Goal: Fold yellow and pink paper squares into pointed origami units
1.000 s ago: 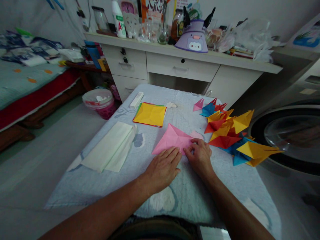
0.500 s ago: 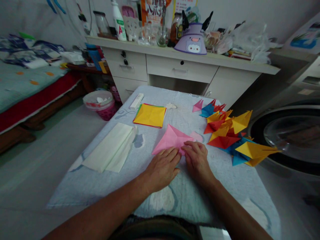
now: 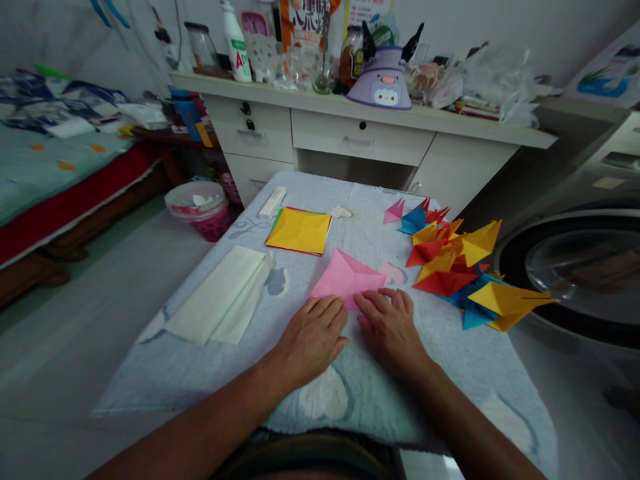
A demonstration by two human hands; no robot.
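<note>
A sheet of pink origami paper [image 3: 349, 275], creased and folded into a roughly triangular shape, lies on the cloth-covered table in front of me. My left hand [image 3: 315, 333] rests flat on its lower left edge, fingers stretched out and side by side. On the lower right edge press the fingertips of my right hand [image 3: 391, 327], with the fingers slightly bent and apart. Both hands hide part of the paper's near edge. Right of it lies a pile of folded paper cranes [image 3: 447, 267] in yellow, red, blue and pink.
A stack of square paper [image 3: 299, 230], yellow on top, lies beyond my left hand. Nearer left is a folded pale cloth or tissue [image 3: 220, 293]. A small white box [image 3: 273, 202] sits at the far left of the tablecloth [image 3: 165, 380]. A desk [image 3: 357, 127] stands behind.
My left hand has slid left along the paper's near edge. The fingers of my right hand have spread and flattened more, leaving a wider gap between the hands.
</note>
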